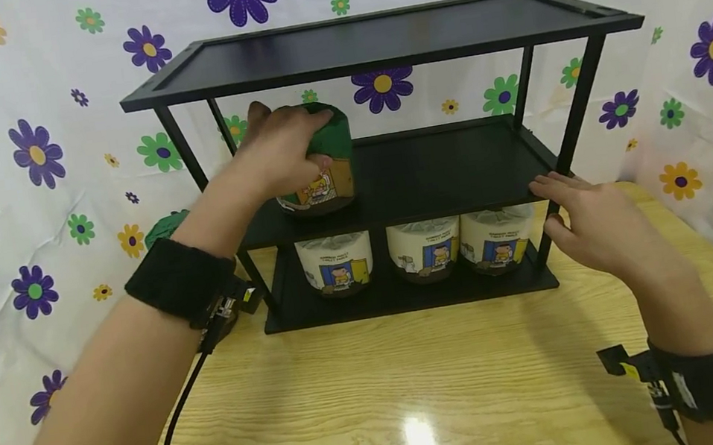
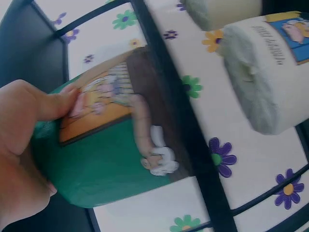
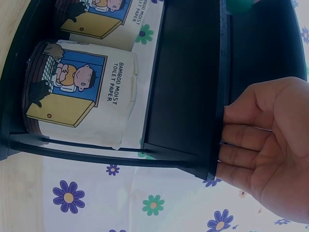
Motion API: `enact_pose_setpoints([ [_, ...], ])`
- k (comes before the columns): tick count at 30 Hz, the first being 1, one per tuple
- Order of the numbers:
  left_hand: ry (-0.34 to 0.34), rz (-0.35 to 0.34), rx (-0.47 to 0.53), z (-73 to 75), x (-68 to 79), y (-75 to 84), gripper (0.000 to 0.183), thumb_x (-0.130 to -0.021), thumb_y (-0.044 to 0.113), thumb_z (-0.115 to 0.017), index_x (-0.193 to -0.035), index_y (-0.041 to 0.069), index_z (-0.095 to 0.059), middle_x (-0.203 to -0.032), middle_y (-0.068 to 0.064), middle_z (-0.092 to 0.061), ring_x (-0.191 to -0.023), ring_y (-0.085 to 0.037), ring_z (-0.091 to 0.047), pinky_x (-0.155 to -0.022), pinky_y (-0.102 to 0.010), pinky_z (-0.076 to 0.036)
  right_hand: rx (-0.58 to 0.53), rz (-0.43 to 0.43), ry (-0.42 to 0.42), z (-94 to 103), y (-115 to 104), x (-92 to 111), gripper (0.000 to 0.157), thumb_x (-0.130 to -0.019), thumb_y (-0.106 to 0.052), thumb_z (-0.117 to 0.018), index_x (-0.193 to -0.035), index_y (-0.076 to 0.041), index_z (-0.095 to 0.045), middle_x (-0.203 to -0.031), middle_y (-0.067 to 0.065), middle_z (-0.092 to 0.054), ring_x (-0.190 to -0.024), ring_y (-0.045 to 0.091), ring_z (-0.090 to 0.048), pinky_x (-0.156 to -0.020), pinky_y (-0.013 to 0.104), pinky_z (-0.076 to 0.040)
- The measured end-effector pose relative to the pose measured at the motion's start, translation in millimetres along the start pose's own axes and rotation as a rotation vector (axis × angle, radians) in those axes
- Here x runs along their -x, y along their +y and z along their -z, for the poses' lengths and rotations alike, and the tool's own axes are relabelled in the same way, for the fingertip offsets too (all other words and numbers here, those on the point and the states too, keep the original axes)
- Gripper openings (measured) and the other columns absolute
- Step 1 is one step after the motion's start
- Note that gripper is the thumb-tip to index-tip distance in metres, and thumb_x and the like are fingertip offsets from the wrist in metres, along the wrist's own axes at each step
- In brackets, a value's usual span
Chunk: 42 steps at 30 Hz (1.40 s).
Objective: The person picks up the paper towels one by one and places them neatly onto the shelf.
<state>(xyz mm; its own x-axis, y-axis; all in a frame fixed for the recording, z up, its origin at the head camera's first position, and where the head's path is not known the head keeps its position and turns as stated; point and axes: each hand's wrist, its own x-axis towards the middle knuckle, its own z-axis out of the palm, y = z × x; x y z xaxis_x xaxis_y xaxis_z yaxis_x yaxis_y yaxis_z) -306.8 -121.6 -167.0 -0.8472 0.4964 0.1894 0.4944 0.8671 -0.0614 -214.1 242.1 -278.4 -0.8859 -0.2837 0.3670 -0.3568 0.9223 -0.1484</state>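
Note:
A green wrapped toilet paper roll with a cartoon picture is at the left of the black rack's middle shelf. My left hand grips it from above, the thumb on its near side; in the left wrist view the green roll is blurred. Whether its base touches the shelf I cannot tell. At the shelf's right front corner, near the post, my right hand rests straight fingers on the edge. Below stand white toilet paper rolls, labelled bamboo moist toilet paper in the right wrist view.
The rack's top panel spans above the left hand, with black posts at its corners. Behind my left forearm, another green package is partly hidden. A wooden table carries the rack, and a flowered cloth hangs behind.

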Motion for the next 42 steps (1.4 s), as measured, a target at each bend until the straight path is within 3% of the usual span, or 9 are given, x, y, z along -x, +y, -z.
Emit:
enact_pose_setpoints([
  [1,-0.013,0.006,0.007,-0.9,-0.5,-0.4,0.064,-0.097,0.029,-0.062,-0.154,0.011,-0.04,-0.142,-0.019,-0.056,-0.128,-0.039,-0.052,-0.106,-0.063,-0.029,-0.002,0.0,0.005,-0.1,0,0,0.045,-0.092,-0.008,-0.051,-0.134,0.006,-0.058,-0.138,0.028,-0.056,-0.107,0.049,-0.062,-0.051,0.034,-0.035],
  [6,-0.06,0.022,0.023,-2.0,-2.4,-0.3,0.066,-0.099,0.03,-0.06,-0.156,0.012,-0.034,-0.148,-0.02,-0.05,-0.133,-0.041,-0.048,-0.106,-0.063,-0.031,-0.009,-0.001,0.016,-0.6,1,2,0.044,-0.092,-0.008,-0.051,-0.133,0.006,-0.058,-0.137,0.029,-0.057,-0.089,0.045,-0.066,-0.049,0.032,-0.029],
  [9,-0.099,0.023,0.01,-0.3,-2.9,3.4,0.067,-0.1,0.033,-0.058,-0.156,0.01,-0.031,-0.148,-0.02,-0.049,-0.133,-0.041,-0.046,-0.106,-0.062,-0.03,-0.008,-0.003,0.007,-1.4,2,4,0.044,-0.092,-0.008,-0.051,-0.133,0.006,-0.058,-0.137,0.029,-0.057,-0.096,0.048,-0.065,-0.051,0.032,-0.032],
  [13,-0.082,0.008,-0.028,-2.2,1.3,6.4,0.069,-0.1,0.038,-0.054,-0.156,0.006,-0.03,-0.147,-0.023,-0.049,-0.134,-0.044,-0.044,-0.108,-0.063,-0.032,-0.006,-0.011,-0.01,-3.3,4,6,0.045,-0.092,-0.008,-0.052,-0.134,0.007,-0.058,-0.137,0.03,-0.056,-0.082,0.044,-0.066,-0.053,0.032,-0.035],
  [16,-0.005,-0.007,-0.038,-4.5,10.6,5.0,0.07,-0.1,0.04,-0.055,-0.155,0.004,-0.031,-0.148,-0.024,-0.047,-0.136,-0.044,-0.042,-0.11,-0.063,-0.035,-0.004,-0.01,-0.014,-4.6,4,6,0.045,-0.092,-0.009,-0.052,-0.134,0.006,-0.058,-0.138,0.029,-0.056,-0.08,0.043,-0.066,-0.052,0.032,-0.036],
  [24,0.177,-0.049,-0.032,-6.4,45.7,8.8,0.071,-0.099,0.042,-0.058,-0.155,0.006,-0.034,-0.146,-0.023,-0.048,-0.135,-0.044,-0.044,-0.109,-0.062,-0.039,0.003,0.022,0.027,-4.5,4,6,0.044,-0.09,-0.006,-0.052,-0.131,0.007,-0.06,-0.135,0.03,-0.058,-0.121,0.05,-0.056,-0.05,0.032,-0.031],
  [36,0.502,-0.065,0.111,-21.7,133.8,3.2,0.058,-0.093,0.027,-0.069,-0.145,0.007,-0.052,-0.134,-0.022,-0.058,-0.125,-0.04,-0.053,-0.106,-0.058,-0.042,0.002,0.032,0.041,-0.7,2,2,0.044,-0.09,-0.006,-0.052,-0.131,0.007,-0.06,-0.135,0.03,-0.058,-0.114,0.049,-0.06,-0.049,0.032,-0.031],
  [39,0.565,-0.065,0.15,-33.6,153.5,0.6,0.054,-0.096,0.034,-0.064,-0.142,0.006,-0.055,-0.13,-0.022,-0.06,-0.12,-0.04,-0.056,-0.103,-0.057,-0.045,0.004,0.023,0.037,-0.2,1,2,0.044,-0.091,-0.007,-0.052,-0.132,0.006,-0.06,-0.135,0.03,-0.058,-0.102,0.049,-0.064,-0.049,0.032,-0.031],
  [42,0.618,-0.055,0.174,-45.3,166.9,-3.7,0.057,-0.101,0.047,-0.052,-0.139,0.005,-0.058,-0.126,-0.022,-0.063,-0.117,-0.039,-0.058,-0.1,-0.057,-0.046,0.0,0.02,0.033,-0.4,2,2,0.044,-0.091,-0.007,-0.053,-0.132,0.006,-0.059,-0.135,0.03,-0.058,-0.104,0.05,-0.063,-0.049,0.032,-0.032],
])
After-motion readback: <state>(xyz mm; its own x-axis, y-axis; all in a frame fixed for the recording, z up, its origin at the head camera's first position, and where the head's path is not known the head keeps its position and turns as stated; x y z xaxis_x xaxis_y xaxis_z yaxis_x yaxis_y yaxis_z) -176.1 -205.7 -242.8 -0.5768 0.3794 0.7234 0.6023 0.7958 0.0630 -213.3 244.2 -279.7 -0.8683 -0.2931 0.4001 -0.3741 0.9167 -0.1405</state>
